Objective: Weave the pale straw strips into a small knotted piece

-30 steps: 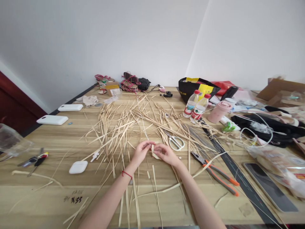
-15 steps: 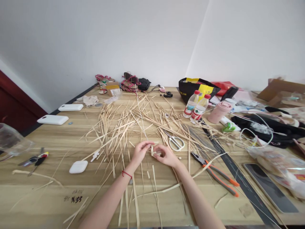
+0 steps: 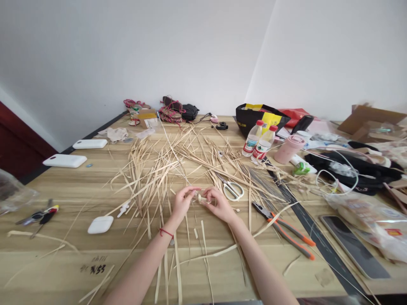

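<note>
My left hand (image 3: 182,205), with a red cord at its wrist, is closed in a pinch on a thin white wire (image 3: 171,148). The wire rises from the fingertips, leaning away to the left. Facing it, my right hand (image 3: 220,206) pinches a small folded piece of pale straw strip (image 3: 200,198). The two hands' fingertips nearly meet at this piece, and its fine detail is too small to make out. Loose straw strips (image 3: 149,169) spread over the table beyond and under both hands. White-handled scissors (image 3: 234,191) lie just past my right hand.
Orange-handled pliers (image 3: 286,233) and a dark phone (image 3: 352,245) lie on the right. Two water bottles (image 3: 251,140) and a pink cup (image 3: 289,148) stand before a black bag (image 3: 246,118). On the left are a white case (image 3: 101,225) and keys (image 3: 41,216).
The wire's upper end has swung left, so it leans more. My fingertips have shifted slightly, with the straw piece still between them. The whole view has moved a little.
</note>
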Motion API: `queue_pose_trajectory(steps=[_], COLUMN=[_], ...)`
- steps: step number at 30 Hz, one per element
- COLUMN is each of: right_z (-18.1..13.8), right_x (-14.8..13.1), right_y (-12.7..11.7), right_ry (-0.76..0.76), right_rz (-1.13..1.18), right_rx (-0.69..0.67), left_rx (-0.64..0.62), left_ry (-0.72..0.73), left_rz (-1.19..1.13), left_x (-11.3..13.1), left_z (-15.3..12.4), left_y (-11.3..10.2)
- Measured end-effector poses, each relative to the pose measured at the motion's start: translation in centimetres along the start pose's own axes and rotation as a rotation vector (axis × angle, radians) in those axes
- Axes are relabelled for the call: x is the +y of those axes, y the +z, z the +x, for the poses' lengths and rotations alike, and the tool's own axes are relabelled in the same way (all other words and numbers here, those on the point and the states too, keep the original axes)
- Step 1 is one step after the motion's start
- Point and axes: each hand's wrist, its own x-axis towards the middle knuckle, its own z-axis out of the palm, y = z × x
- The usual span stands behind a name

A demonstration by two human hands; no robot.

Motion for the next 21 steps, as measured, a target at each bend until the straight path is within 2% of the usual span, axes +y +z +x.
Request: queue_pose_trajectory(steps=[6, 13, 21], right_z=[0.3, 0.7, 0.5], right_x=[0.9, 2.3, 1.5], right_y=[0.2, -0.2, -0.5], right_ry=[0.107, 0.332, 0.329], right_rz=[0.206, 0.652, 0.901], right_rx=[0.189, 0.209, 0.181], left_rx=[0.011, 0.042, -0.005], left_ry=[-0.053, -0.092, -0.122], left_rz=[-0.097, -0.140, -0.227], left_x=[-0.1, -0.2, -0.7], left_z=[0.1, 0.1, -0.2], left_y=[0.3, 0.4, 1.0])
